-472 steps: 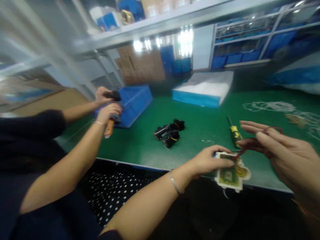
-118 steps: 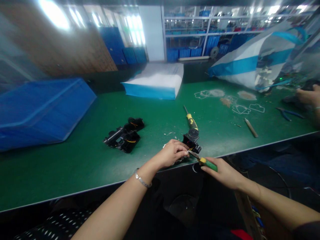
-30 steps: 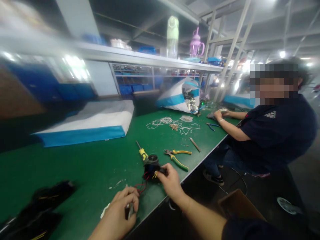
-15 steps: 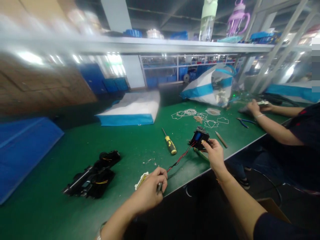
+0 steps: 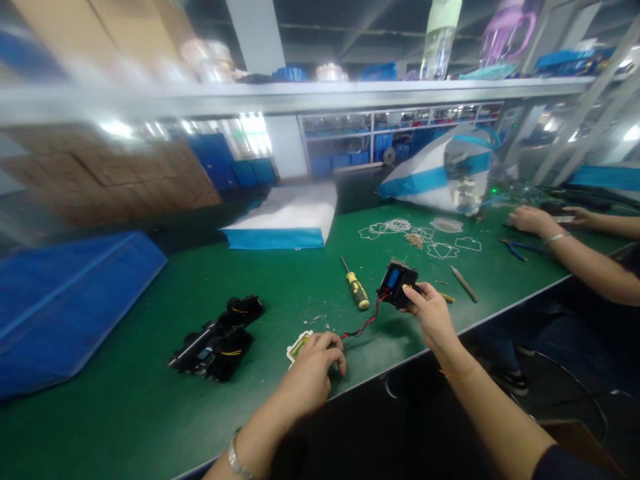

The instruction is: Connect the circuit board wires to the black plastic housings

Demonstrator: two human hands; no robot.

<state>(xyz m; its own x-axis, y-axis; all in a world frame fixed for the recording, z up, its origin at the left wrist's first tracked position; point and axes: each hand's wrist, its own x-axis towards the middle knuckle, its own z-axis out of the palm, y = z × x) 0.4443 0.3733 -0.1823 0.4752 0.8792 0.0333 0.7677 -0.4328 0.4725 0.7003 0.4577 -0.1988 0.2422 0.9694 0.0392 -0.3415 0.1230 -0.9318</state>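
Closed around the edge of a black plastic housing (image 5: 396,277) with a blue part inside, my right hand (image 5: 427,310) holds it above the bench. Red and black wires (image 5: 364,328) sag from the housing to my left hand (image 5: 317,367). That hand is low over the bench, its fingers curled over a white-rimmed part with a yellowish middle (image 5: 299,347); the hand hides much of this part. Between and beyond my hands lies a yellow-and-black screwdriver (image 5: 357,290). Black assemblies (image 5: 220,343) with yellow wires lie left of my left hand.
White wire-like outlines (image 5: 443,251) and small brass-coloured pieces (image 5: 414,240) lie further back. A pencil-like stick (image 5: 465,285) and blue pliers (image 5: 514,249) are at right, near a co-worker's hands (image 5: 535,220). A blue bin (image 5: 75,307) stands left; a white-and-blue bag (image 5: 280,213) lies behind.
The view has swung left, so the bench things appear further right. The wires hang slacker between my hands. The co-worker's hands have shifted with a dark object.
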